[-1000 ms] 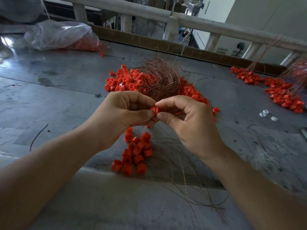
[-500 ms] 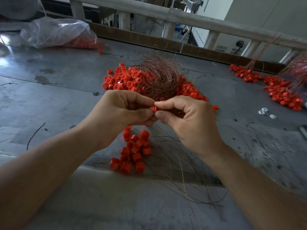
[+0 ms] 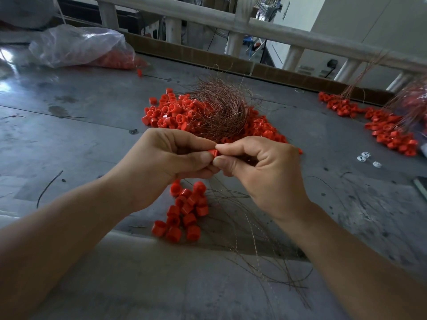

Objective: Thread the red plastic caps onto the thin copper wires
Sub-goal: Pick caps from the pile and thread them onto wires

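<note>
My left hand [image 3: 166,162] and my right hand [image 3: 261,174] meet above the grey table [image 3: 80,139], and both pinch one red cap [image 3: 213,152] between thumb and forefinger. Any wire in the cap is too thin to make out. Below the hands lies a small cluster of red caps [image 3: 184,211] with thin copper wires [image 3: 249,229] trailing from it toward me. Behind the hands a tangled bundle of copper wire [image 3: 219,112] sits on a big heap of loose red caps [image 3: 171,112].
A clear plastic bag [image 3: 78,47] holding red caps lies at the back left. More caps with wires [image 3: 388,128] are spread at the right. Small white pieces [image 3: 367,158] lie near the right edge. A cardboard strip and a pale railing [image 3: 254,24] border the far side.
Both hands stay together on the cap; the fingers have shifted slightly around it. The view has drifted a little.
</note>
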`<state>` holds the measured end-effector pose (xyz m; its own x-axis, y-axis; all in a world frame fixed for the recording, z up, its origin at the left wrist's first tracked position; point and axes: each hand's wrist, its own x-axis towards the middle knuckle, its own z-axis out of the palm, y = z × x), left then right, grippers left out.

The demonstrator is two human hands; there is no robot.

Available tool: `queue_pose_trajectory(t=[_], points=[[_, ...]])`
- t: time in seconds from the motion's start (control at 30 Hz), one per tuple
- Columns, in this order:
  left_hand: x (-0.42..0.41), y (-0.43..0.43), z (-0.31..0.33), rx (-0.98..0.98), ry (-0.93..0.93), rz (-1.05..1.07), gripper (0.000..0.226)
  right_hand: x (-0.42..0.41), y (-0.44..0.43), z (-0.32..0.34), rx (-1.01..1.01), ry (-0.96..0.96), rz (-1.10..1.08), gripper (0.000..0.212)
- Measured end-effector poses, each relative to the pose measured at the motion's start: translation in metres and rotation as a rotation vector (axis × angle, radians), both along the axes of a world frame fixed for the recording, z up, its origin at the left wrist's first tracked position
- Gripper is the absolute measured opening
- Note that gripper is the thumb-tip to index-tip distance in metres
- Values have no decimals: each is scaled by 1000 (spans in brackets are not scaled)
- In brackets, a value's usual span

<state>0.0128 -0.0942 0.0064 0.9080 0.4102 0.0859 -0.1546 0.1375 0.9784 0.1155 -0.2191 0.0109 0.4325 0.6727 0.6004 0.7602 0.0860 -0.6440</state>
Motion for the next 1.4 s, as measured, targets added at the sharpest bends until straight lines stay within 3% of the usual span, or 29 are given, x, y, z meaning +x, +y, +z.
queue_pose_trajectory(t=[0.27, 0.4, 0.53, 0.63, 0.8, 0.93, 1.23, 1.4], points=[[-1, 4, 0, -12, 20, -92, 21, 8, -1, 2, -39, 23, 83, 25], [-4, 5, 1, 20, 46, -167, 33, 11, -5, 7, -189, 85, 201, 39], [-4, 4, 0, 1, 41, -210, 38, 11, -6, 11, -327, -32, 237, 25], [-5, 1, 0, 41, -17, -226, 35, 7, -6, 11, -317, -98, 208, 18], [-3, -6, -2, 271, -39, -129, 56, 5, -5, 9, -330, -181, 171, 10], [-5, -9, -2, 271, -67, -129, 64, 1, -5, 10, -315, -185, 171, 9], [-9, -15, -2, 275, -105, -111, 55, -2, -6, 8, -267, -137, 177, 12], [-7, -10, 3, 184, -127, -104, 58, 4, -6, 11, -180, -94, 207, 9]])
